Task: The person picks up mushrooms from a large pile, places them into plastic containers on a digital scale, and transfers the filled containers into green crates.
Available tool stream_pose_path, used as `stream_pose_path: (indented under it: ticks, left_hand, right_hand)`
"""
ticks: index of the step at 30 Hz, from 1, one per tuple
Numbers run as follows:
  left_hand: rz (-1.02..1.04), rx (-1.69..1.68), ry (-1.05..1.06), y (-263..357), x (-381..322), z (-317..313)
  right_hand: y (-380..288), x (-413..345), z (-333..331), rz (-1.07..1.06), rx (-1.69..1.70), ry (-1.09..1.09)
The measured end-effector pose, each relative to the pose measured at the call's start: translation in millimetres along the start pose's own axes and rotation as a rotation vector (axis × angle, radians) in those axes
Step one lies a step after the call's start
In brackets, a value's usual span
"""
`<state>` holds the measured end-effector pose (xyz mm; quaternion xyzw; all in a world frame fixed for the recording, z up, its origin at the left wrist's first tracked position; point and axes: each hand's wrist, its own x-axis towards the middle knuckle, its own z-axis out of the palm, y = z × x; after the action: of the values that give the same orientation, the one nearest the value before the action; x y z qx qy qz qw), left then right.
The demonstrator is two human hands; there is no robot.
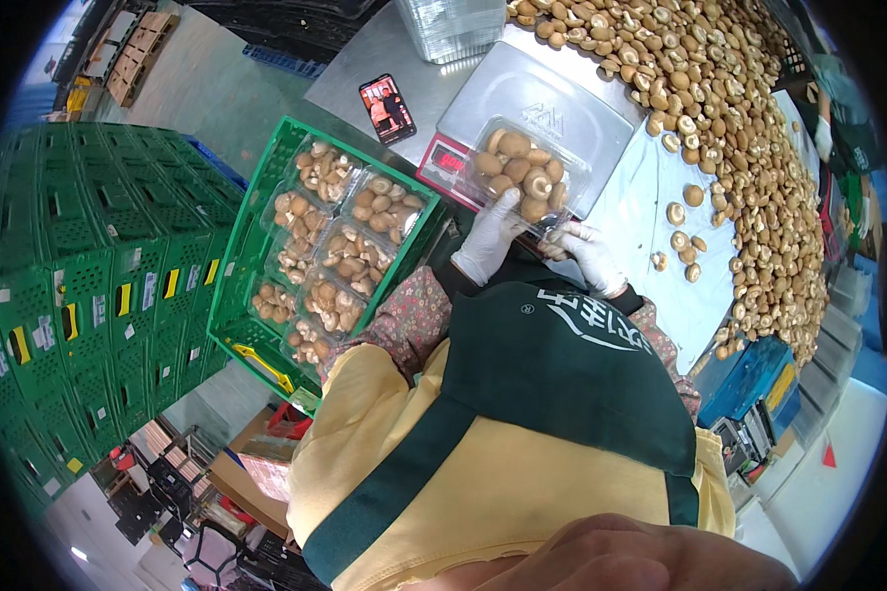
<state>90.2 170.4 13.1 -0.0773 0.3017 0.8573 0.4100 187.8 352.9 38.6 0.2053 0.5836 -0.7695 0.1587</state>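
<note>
A clear plastic punnet (574, 190) of brown shiitake mushrooms (517, 171) is over the front part of a steel-topped weighing scale (569, 92). My left hand (488, 240), in a white glove, grips the punnet's near edge with the thumb on top. At the near right corner, the gloved fingers of my right hand (590, 255) are pinched on the clear plastic. Whether the punnet rests fully on the scale is hard to tell. The scale's red display (449, 159) is lit, partly covered by the punnet's left side.
Left of me, a green crate (266, 188) holds several filled punnets. Loose mushrooms (709, 96) are heaped along the table's far and right sides. A phone (386, 108) and stacked clear punnets (451, 29) lie beyond the scale. Green crates (103, 244) stand stacked farther left. Another person's gloved hand (823, 139) shows far right.
</note>
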Motion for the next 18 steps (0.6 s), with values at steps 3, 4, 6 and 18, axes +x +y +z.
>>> stream_pose_path:
  ticks: [3, 4, 6, 18]
  left_hand:
    - [0.195, -0.072, 0.085, 4.3, 4.8, -23.7]
    - [0.288, -0.078, 0.116, 10.4, 2.2, -29.2]
    - [0.409, -0.05, 0.222, 28.6, -8.3, -46.8]
    - [0.833, 0.222, 0.902, 206.2, -230.0, -274.2]
  right_hand:
    - [-1.2, 4.3, 15.6, 0.067, 0.006, -0.148]
    - [-5.8, 4.6, 22.6, 0.066, -0.019, -0.175]
    - [-21.1, 1.4, 29.1, 0.049, -0.071, -0.154]
    - [42.9, -22.2, -33.6, 0.019, -0.052, 0.364]
